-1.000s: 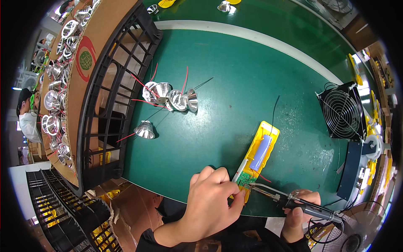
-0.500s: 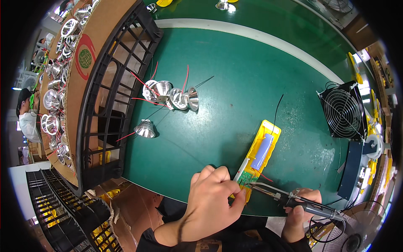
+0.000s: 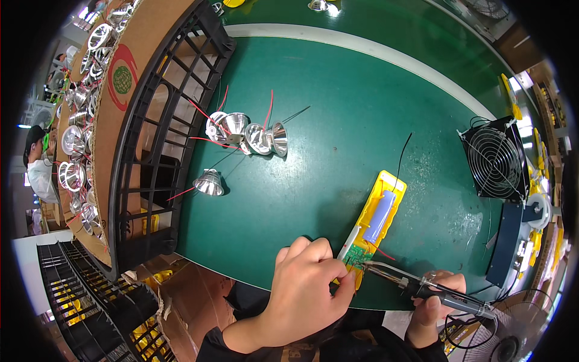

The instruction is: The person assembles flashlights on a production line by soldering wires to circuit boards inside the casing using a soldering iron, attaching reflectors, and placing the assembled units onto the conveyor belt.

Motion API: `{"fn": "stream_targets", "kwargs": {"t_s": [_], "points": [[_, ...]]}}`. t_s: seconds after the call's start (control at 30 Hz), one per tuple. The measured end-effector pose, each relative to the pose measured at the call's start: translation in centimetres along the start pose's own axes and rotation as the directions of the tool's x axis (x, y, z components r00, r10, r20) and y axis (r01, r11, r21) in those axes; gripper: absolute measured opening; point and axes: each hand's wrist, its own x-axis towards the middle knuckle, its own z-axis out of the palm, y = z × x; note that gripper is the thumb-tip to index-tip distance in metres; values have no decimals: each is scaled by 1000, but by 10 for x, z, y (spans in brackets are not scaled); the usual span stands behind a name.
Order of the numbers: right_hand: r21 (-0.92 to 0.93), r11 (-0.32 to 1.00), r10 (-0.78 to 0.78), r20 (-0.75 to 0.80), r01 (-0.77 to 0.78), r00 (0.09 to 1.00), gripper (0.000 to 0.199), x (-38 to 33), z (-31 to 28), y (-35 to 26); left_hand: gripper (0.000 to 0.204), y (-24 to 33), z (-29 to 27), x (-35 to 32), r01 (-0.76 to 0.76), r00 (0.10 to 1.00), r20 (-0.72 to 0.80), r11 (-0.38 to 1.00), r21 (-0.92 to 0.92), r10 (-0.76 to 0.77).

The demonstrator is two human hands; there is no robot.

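Observation:
An open yellow casing (image 3: 378,211) lies on the green table mat (image 3: 338,114), holding a pale blue battery cell (image 3: 380,216) and a small green circuit board (image 3: 357,256) at its near end. My left hand (image 3: 304,289) pinches the near end of the casing beside the board. My right hand (image 3: 439,301) grips a soldering iron (image 3: 422,285); its tip rests at the circuit board. A thin black wire (image 3: 401,154) leads away from the casing's far end.
Several silver lamp reflectors with red and black leads (image 3: 244,133) lie on the mat at left, one apart (image 3: 209,182). A black plastic crate (image 3: 157,139) stands left of them. A black fan (image 3: 494,160) and a dark blue box (image 3: 505,241) sit at right.

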Motion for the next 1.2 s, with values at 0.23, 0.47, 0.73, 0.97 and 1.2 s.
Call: {"fn": "stream_targets", "kwargs": {"t_s": [0.23,0.47,0.73,0.97,1.2], "points": [[-98,994,-52,-29,48,998,36,3,4,-1,11,1,1,-1,8,1000,1,1000,6,-8],[-62,998,-28,-38,26,999,37,2,3,-4,10,1,3,-6,-1,1000,-14,1000,-2,1],[39,999,-12,32,11,999,30,-2,-2,3,10,-1,5,-4,-6,999,-31,1000,-4,6],[-37,999,30,37,-28,999,28,-2,-1,1,9,-2,5,-4,-14,999,-32,1000,-13,13],[-33,999,21,29,-20,999,29,-1,-1,0,10,0,4,-2,-11,999,-34,1000,-23,10]]}}
